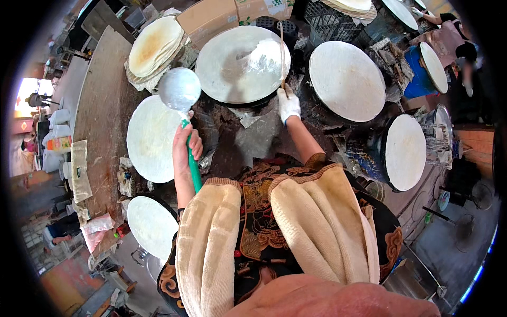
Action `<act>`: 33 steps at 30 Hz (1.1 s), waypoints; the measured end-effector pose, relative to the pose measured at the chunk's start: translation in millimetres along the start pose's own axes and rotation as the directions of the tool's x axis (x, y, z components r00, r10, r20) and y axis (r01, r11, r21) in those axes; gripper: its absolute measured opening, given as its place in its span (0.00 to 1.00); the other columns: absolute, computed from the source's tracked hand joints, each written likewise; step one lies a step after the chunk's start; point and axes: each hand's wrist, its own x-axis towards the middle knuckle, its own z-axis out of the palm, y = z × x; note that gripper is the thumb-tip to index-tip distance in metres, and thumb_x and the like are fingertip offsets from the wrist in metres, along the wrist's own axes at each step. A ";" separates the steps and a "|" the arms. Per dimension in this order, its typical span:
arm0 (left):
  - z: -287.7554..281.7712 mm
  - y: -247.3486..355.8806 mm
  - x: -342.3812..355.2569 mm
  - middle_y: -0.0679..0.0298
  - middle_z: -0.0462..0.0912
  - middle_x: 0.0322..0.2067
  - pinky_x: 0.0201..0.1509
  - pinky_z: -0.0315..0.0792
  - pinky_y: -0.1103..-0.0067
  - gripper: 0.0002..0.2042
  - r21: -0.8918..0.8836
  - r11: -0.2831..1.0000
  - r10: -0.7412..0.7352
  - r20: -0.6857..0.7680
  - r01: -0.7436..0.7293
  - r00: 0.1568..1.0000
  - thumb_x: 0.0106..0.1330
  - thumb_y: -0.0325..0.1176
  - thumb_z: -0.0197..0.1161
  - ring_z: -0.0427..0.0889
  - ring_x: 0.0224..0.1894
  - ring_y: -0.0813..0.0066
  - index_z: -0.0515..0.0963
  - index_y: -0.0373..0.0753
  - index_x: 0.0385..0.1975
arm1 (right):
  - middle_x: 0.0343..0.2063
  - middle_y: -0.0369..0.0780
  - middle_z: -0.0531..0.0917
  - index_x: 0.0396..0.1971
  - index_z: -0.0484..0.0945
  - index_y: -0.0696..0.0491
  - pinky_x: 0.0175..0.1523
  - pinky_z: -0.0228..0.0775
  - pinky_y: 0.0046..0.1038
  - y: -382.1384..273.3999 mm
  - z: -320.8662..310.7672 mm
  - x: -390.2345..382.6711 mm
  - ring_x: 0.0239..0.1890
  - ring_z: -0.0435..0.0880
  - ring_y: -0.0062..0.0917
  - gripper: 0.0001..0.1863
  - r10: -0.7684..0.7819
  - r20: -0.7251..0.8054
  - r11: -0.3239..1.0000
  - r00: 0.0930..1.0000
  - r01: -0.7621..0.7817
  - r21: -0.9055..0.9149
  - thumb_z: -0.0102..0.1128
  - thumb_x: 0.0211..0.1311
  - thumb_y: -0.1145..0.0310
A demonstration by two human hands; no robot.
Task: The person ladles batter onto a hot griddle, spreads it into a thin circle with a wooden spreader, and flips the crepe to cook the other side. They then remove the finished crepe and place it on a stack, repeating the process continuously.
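Observation:
My left hand (188,141) is wrapped round the green handle of a ladle (180,90). Its wide, round bowl is smeared pale and hangs over the gap between two round griddles. My right hand (288,103), in a white glove, grips a thin wooden stick (283,53). The stick lies along the right rim of the round griddle (219,66) in front of me. A pale coat covers that griddle's face, with a shiny wet patch toward its right side. Another pale-coated griddle (150,138) lies just left of my left hand.
Stacked thin round flatbreads (156,45) rest at the far left, beside a long wooden board (101,100). More coated griddles (347,81) stand on the right. Cardboard boxes (208,22) and a black crate (328,22) are at the back. Another person (443,33) works at the far right.

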 end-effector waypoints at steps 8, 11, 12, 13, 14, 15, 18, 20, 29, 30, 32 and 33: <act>-10.4 -34.8 21.0 0.74 0.59 0.13 0.09 0.55 0.87 0.11 -0.128 0.949 -0.288 0.020 0.288 0.957 0.70 0.35 0.50 0.59 0.10 0.86 0.69 0.44 0.50 | 0.17 0.33 0.73 0.52 0.75 0.48 0.14 0.57 0.21 -60.2 -9.3 -2.7 0.13 0.67 0.16 0.20 0.404 0.277 0.787 0.872 -0.486 0.380 0.58 0.61 0.58; -14.0 -45.0 32.5 0.75 0.59 0.13 0.09 0.54 0.87 0.09 -0.168 0.928 -0.328 0.050 0.332 0.943 0.70 0.35 0.50 0.58 0.10 0.86 0.69 0.44 0.47 | 0.19 0.32 0.73 0.57 0.71 0.48 0.15 0.59 0.21 -29.7 -33.2 -10.8 0.13 0.67 0.16 0.23 0.381 0.250 0.833 0.890 -0.448 0.324 0.53 0.64 0.58; -14.5 -46.3 37.9 0.75 0.59 0.13 0.09 0.54 0.87 0.09 -0.160 0.928 -0.335 0.047 0.338 0.941 0.70 0.36 0.51 0.58 0.10 0.86 0.69 0.44 0.46 | 0.21 0.32 0.74 0.57 0.71 0.48 0.16 0.58 0.21 -30.5 -28.4 -20.0 0.13 0.66 0.16 0.22 0.404 0.258 0.854 0.878 -0.463 0.238 0.52 0.65 0.58; -14.4 -47.9 43.9 0.75 0.59 0.12 0.09 0.54 0.87 0.08 -0.152 0.919 -0.362 0.042 0.364 0.931 0.70 0.37 0.51 0.58 0.10 0.86 0.70 0.44 0.43 | 0.21 0.33 0.75 0.57 0.71 0.49 0.17 0.60 0.22 -30.1 -21.2 -22.5 0.14 0.67 0.17 0.23 0.394 0.309 0.857 0.866 -0.468 0.218 0.53 0.64 0.58; -13.7 -49.3 49.8 0.75 0.59 0.12 0.09 0.53 0.87 0.07 -0.145 0.911 -0.384 0.035 0.385 0.923 0.70 0.38 0.51 0.59 0.10 0.86 0.71 0.45 0.41 | 0.22 0.34 0.75 0.56 0.72 0.51 0.18 0.61 0.23 -31.5 -13.2 -24.0 0.15 0.68 0.17 0.23 0.382 0.363 0.860 0.850 -0.471 0.196 0.54 0.63 0.57; -13.2 -51.3 57.6 0.75 0.59 0.11 0.09 0.53 0.87 0.07 -0.138 0.902 -0.408 0.028 0.408 0.912 0.69 0.39 0.52 0.59 0.10 0.85 0.71 0.45 0.38 | 0.22 0.35 0.76 0.56 0.72 0.52 0.19 0.62 0.24 -33.5 -9.5 -22.6 0.16 0.69 0.17 0.24 0.371 0.414 0.864 0.831 -0.473 0.174 0.55 0.63 0.56; -34.4 -58.4 90.9 0.75 0.59 0.09 0.09 0.51 0.85 0.16 -0.061 0.877 -0.477 0.022 0.477 0.879 0.68 0.46 0.52 0.59 0.09 0.83 0.65 0.49 0.17 | 0.29 0.37 0.80 0.56 0.71 0.55 0.25 0.67 0.23 -48.9 -19.3 32.0 0.24 0.74 0.18 0.25 0.456 0.553 0.824 0.698 -0.566 0.035 0.55 0.63 0.57; -39.4 -63.9 121.8 0.76 0.58 0.08 0.09 0.50 0.84 0.21 -0.019 0.868 -0.495 0.039 0.496 0.868 0.67 0.48 0.52 0.59 0.09 0.82 0.59 0.51 0.12 | 0.29 0.36 0.78 0.56 0.71 0.54 0.26 0.65 0.22 -33.6 -19.5 67.0 0.24 0.73 0.17 0.24 0.308 0.388 0.905 0.869 -0.393 0.161 0.54 0.64 0.57; -53.8 -88.2 252.8 0.67 0.66 0.15 0.14 0.64 0.79 0.11 0.011 0.939 -0.315 -0.372 0.343 0.873 0.67 0.40 0.52 0.66 0.13 0.77 0.65 0.39 0.32 | 0.15 0.32 0.71 0.54 0.74 0.46 0.13 0.45 0.20 -64.4 -55.8 49.8 0.10 0.61 0.14 0.20 0.403 0.734 0.862 0.546 -0.496 -0.104 0.54 0.64 0.58; -43.3 -91.7 253.6 0.66 0.67 0.15 0.14 0.65 0.78 0.10 0.141 0.943 -0.229 -0.386 0.302 0.894 0.67 0.39 0.52 0.67 0.13 0.76 0.66 0.38 0.33 | 0.17 0.32 0.73 0.54 0.74 0.47 0.15 0.54 0.20 -60.8 -66.9 47.7 0.13 0.66 0.14 0.20 0.405 0.696 0.878 0.593 -0.464 -0.115 0.54 0.63 0.57; -25.7 -99.7 252.8 0.64 0.70 0.16 0.15 0.66 0.76 0.11 0.314 0.922 -0.102 -0.364 0.225 0.926 0.66 0.38 0.53 0.70 0.15 0.75 0.67 0.36 0.36 | 0.18 0.31 0.73 0.55 0.74 0.47 0.17 0.59 0.19 -29.4 -62.9 26.1 0.14 0.67 0.14 0.21 0.354 0.471 0.911 0.808 -0.411 0.019 0.53 0.64 0.57; -24.3 -102.4 250.2 0.63 0.71 0.17 0.15 0.67 0.76 0.11 0.360 0.913 -0.057 -0.351 0.191 0.935 0.65 0.38 0.53 0.71 0.15 0.74 0.67 0.35 0.37 | 0.19 0.31 0.73 0.55 0.73 0.48 0.15 0.54 0.18 -29.1 -45.3 2.6 0.13 0.64 0.13 0.21 0.394 0.287 0.908 0.873 -0.418 0.026 0.51 0.66 0.56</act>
